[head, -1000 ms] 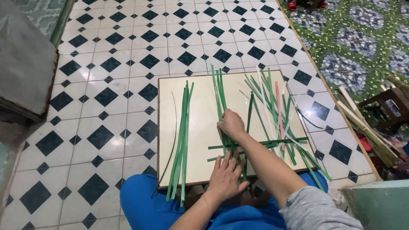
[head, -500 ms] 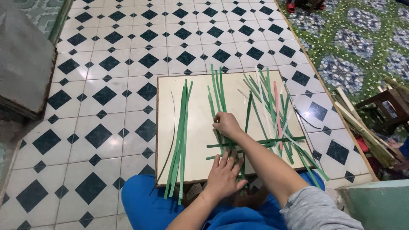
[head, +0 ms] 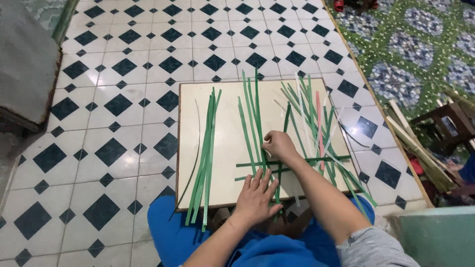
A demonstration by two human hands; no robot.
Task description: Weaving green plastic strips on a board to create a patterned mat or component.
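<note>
**Green strips laid out on a board, weave barely begun**

A cream board (head: 227, 163) is seen resting across the lap, over a black-and-white tiled floor (head: 123, 109). The left hand (head: 255, 195) is laid flat, fingers spread wide, on the near ends of several upright green strips (head: 250, 118), which are thereby pressed to the board. The right hand (head: 279, 146) is set just above it, fingers pinched narrowly on one upright strip where it meets the crosswise strips (head: 297, 162). Only two crosswise strips appear to be laid through the uprights, so the work is judged to be at an early stage. A loose bundle of green strips (head: 205, 153) lies unused along the left of the board, and a fan of green, white and pink strips (head: 319, 118) is spread at the right, mostly unwoven. Whether the crossings are truly interlaced cannot be told.
</note>
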